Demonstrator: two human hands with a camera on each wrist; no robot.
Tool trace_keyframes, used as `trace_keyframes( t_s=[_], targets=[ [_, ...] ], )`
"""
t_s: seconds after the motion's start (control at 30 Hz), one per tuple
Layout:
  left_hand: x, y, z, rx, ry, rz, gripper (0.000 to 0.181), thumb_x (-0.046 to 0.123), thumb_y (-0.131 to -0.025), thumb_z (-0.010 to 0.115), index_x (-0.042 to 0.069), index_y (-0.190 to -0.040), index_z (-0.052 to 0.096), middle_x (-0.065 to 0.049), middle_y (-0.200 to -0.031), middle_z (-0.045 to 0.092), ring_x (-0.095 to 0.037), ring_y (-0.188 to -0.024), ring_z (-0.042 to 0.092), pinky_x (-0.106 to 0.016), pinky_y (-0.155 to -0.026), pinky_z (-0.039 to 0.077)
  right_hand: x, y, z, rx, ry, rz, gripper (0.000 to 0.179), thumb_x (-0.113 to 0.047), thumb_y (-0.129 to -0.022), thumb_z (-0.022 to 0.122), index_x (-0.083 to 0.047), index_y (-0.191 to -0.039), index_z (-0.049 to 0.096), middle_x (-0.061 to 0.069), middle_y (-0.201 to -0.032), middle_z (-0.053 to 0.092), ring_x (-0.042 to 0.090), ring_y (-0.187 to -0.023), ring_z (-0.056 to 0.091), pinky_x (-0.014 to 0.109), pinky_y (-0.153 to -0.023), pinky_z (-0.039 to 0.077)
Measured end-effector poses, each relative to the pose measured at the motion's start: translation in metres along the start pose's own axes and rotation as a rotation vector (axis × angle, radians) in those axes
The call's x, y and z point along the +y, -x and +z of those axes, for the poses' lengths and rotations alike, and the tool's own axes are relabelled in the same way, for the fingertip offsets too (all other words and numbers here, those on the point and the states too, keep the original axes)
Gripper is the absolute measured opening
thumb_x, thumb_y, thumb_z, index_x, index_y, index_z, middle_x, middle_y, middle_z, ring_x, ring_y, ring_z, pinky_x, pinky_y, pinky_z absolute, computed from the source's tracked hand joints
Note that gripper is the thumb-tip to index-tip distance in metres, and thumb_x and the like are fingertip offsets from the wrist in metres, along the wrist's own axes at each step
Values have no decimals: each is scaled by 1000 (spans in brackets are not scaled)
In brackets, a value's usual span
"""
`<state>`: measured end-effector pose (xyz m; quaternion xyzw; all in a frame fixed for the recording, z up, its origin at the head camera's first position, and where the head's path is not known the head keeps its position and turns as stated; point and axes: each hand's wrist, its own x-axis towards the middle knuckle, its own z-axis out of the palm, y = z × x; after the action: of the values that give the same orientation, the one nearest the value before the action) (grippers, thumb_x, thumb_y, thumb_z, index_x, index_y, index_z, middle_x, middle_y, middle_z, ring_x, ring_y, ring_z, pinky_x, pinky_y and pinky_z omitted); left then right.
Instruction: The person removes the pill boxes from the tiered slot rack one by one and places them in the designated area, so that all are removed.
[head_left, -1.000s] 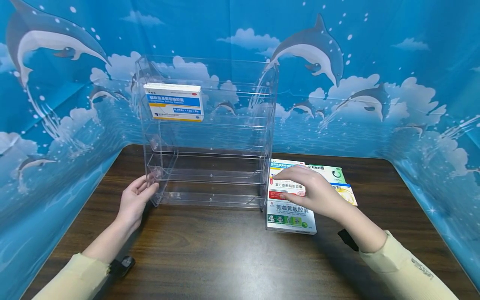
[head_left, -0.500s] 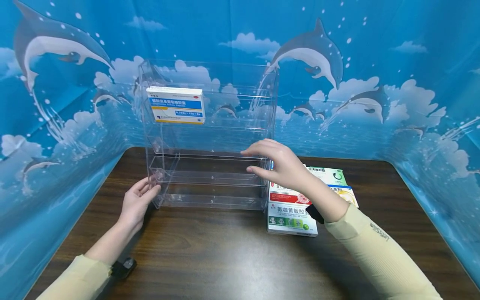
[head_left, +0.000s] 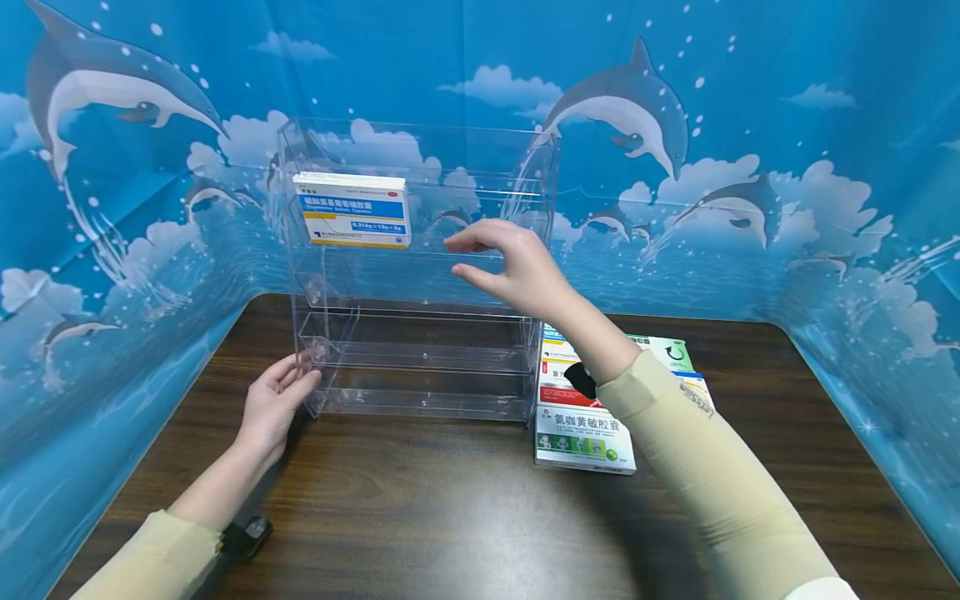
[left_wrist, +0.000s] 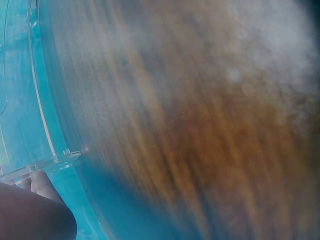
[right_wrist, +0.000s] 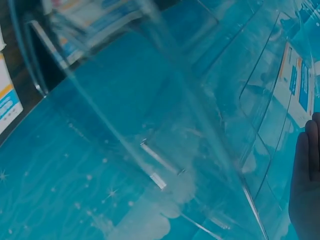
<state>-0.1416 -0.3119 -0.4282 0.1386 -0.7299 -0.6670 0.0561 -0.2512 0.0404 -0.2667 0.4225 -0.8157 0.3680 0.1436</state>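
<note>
A clear acrylic display rack (head_left: 427,406) with several tiers stands on the table. My left hand (head_left: 273,408) grips the lower front edge of its left side panel between thumb and fingers. High on the left of the rack sits a white, blue and yellow medicine box (head_left: 354,218), its front facing me. My right hand (head_left: 517,271) hovers before the upper right of the rack, thumb and fingers spread apart with nothing between them. In the right wrist view its fingers (right_wrist: 304,155) appear at the right edge, below the same medicine box (right_wrist: 295,85).
Right of the rack lie several more medicine boxes, among them a white and green one (head_left: 585,442) in front and a red and white one (head_left: 561,395). My right forearm partly covers them. A blue dolphin-print curtain (head_left: 750,100) surrounds the dark wooden table (head_left: 420,500).
My right hand has moved up and left, from above the medicine boxes to in front of the upper tiers. My left hand keeps its grip on the rack. The head view shifted slightly.
</note>
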Motion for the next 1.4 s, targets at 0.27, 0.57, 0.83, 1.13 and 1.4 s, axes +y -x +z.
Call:
trace_keyframes(
  t_s=[0.27, 0.57, 0.83, 1.13, 1.4],
  targets=[
    [0, 0, 0, -2, 15, 0, 31, 12, -104, 68, 10, -135, 61, 34, -98, 68, 18, -101, 63, -2, -88, 50, 0, -31, 8, 49, -59, 135, 32, -16, -100, 77, -5, -130, 73, 11, -131, 74, 24, -121, 68, 40, -108, 55],
    [0, 1, 2, 0, -2, -13, 42, 11, -105, 67, 0, -144, 55, 34, -97, 67, 18, -99, 62, -2, -88, 50, 4, -51, 19, 87, -132, 256, 36, -17, -102, 75, -7, -136, 70, 11, -133, 72, 23, -128, 67, 34, -112, 53],
    [0, 1, 1, 5, -25, -11, 44, 11, -105, 67, -1, -145, 54, 36, -97, 66, 19, -99, 62, -2, -88, 50, 3, -61, 27, 84, -196, 287, 39, -16, -102, 74, -7, -139, 68, 11, -136, 71, 23, -130, 67, 31, -112, 54],
    [0, 0, 1, 1, -11, -9, 41, 9, -105, 66, 0, -144, 55, 34, -96, 68, 18, -98, 63, -2, -87, 51, -8, -73, 33, 137, -266, 327, 42, -14, -102, 73, -6, -143, 65, 12, -141, 70, 22, -132, 67, 23, -108, 55],
    [2, 2, 2, 5, -12, -7, 43, 10, -105, 67, 0, -145, 55, 34, -97, 67, 18, -98, 63, -2, -86, 51, -14, -80, 39, 184, -245, 328, 42, -14, -102, 73, -2, -142, 65, 13, -138, 71, 23, -128, 68, 20, -105, 56]
  ],
)
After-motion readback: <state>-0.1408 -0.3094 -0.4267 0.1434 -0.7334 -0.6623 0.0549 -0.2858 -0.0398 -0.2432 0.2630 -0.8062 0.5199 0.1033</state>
